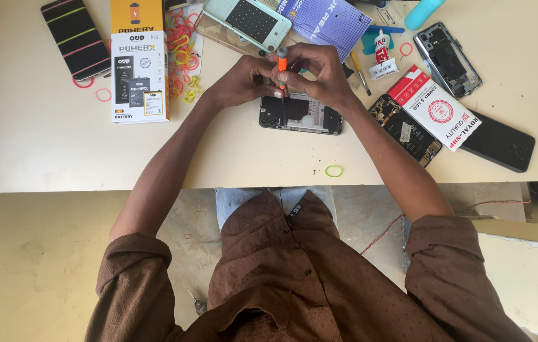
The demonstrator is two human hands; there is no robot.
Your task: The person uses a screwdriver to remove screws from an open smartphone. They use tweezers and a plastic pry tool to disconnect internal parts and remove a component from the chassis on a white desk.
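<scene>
Orange-handled screwdriver [281, 66] stands nearly upright over the open phone [300, 114], which lies back-off on the counter [231, 158] right in front of the person. The right hand [319, 76] is closed around the driver's shaft, fingers pinching it low while its grey cap pokes out on top. The left hand [240, 81] is curled at the phone's upper left edge, steadying it; its fingers look half closed on the frame, though I cannot tell if they grip anything small.

To do this well, I judge the driver should stay square to the screw, with light downward pressure and slow turns, while the other hand keeps the phone from sliding. Any freed screw is best set aside at once, as the counter is cluttered.

Counted: one screwdriver in hand; one open phone under it; two more opened phones at right, one beside the red-and-white box [433, 107] and one at the top right [449, 52]; one dark phone [500, 147] lying whole near the right edge; one mint-green phone [249, 20] at top; one battery box [137, 63] at left; one green rubber band [334, 170] near the counter's front edge, plus a loose heap of bands [183, 50] beside the battery box
</scene>
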